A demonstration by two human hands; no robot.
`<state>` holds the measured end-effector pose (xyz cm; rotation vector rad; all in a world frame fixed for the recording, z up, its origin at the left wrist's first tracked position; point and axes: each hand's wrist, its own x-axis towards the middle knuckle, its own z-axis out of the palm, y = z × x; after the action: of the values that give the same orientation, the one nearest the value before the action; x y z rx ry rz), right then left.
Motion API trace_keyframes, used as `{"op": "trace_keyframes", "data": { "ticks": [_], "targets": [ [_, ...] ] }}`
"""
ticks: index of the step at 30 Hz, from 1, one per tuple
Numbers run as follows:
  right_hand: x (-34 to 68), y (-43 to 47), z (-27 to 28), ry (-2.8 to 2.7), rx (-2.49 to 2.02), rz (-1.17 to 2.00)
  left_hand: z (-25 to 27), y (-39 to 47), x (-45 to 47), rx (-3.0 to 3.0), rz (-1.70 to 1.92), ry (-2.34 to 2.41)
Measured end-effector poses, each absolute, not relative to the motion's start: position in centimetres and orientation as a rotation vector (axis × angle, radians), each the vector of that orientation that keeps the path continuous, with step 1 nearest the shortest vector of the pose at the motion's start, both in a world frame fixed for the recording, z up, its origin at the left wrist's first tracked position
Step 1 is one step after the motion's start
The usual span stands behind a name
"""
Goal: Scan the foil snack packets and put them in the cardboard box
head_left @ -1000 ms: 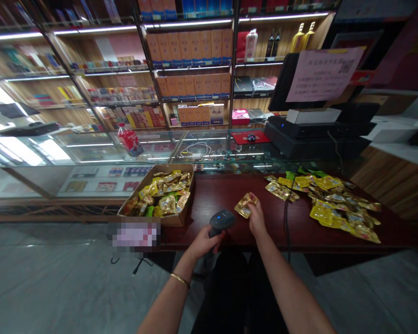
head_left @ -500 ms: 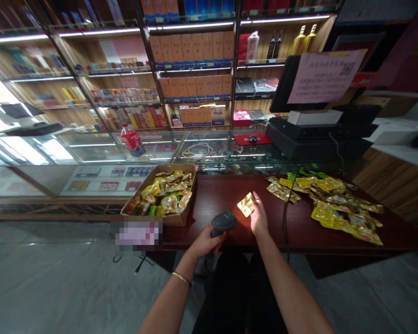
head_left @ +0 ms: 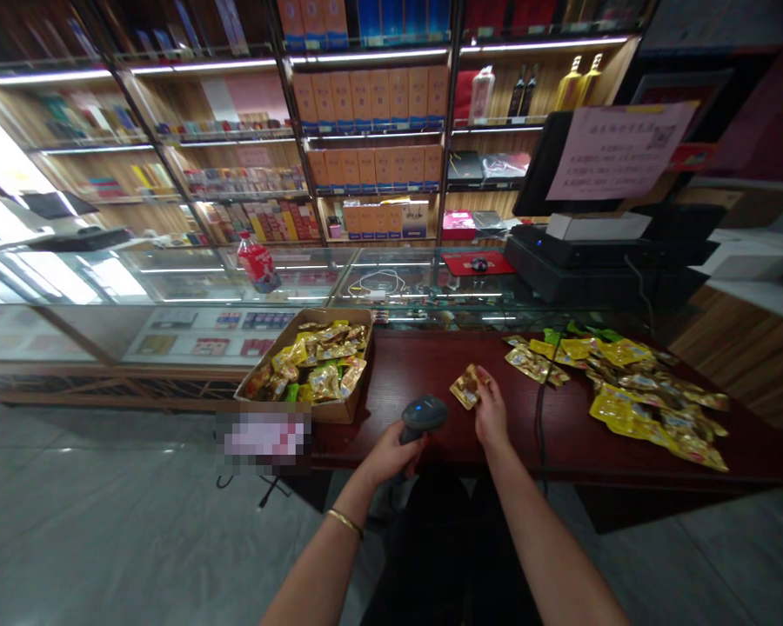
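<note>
My left hand (head_left: 391,454) is wrapped round the grip of a dark barcode scanner (head_left: 424,415), with a small blue light lit on its top. The scanner's head points toward a small gold snack packet (head_left: 465,386), which my right hand (head_left: 491,409) pinches by its right edge just above the dark red table (head_left: 418,365). To the left stands a cardboard box (head_left: 347,409) full of gold, yellow and green packets (head_left: 323,380). On the table's right side lies a loose pile of similar packets (head_left: 626,382).
A black cable (head_left: 540,417) runs down across the table, left of the pile. Behind stands a glass counter (head_left: 339,278) with a red-labelled bottle (head_left: 257,263), a mouse (head_left: 478,264) on a red mat, and a monitor (head_left: 541,165) with a paper sheet. Stocked shelves line the wall.
The bright light on the packet has gone out, and a blue light now shows on the scanner. Both hands keep their holds; the whole view has shifted slightly.
</note>
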<state>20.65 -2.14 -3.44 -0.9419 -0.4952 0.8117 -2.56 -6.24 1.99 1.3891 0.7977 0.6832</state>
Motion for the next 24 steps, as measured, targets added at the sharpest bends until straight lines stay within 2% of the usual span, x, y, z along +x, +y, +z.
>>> {"op": "trace_keyframes", "data": {
  "ticks": [24],
  "targets": [
    [20.4, -2.6, -3.2, -0.546, -0.940, 0.887, 1.9, -5.2, -2.2, 1.415, 0.514, 0.778]
  ]
}}
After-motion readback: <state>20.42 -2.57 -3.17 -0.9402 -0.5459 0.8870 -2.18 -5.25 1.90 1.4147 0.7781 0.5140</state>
